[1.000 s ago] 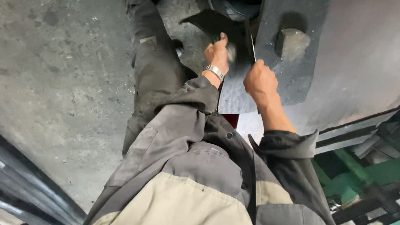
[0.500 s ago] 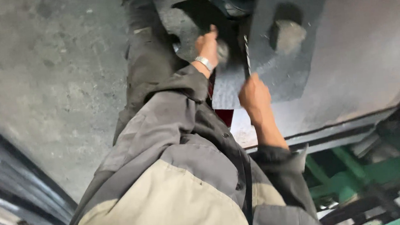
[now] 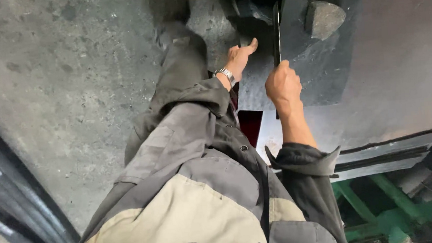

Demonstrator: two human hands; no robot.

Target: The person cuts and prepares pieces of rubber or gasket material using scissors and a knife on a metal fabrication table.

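Right hand (image 3: 283, 84): clenched round thin dark blade (image 3: 275, 29), upper centre; keep it upright.
Left hand (image 3: 239, 58): fingers spread, released, steadying grey metal plate (image 3: 325, 72).

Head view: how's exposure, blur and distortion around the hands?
Head view: the hands are sharp; the right hand grips a thin dark blade, the left hand reaches into deep shadow; the grey metal plate catches soft glare; the wide lens bends the dark rails at the left edge.

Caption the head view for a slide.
Right hand grips a thin dark blade on a steel plate; left hand alongside.
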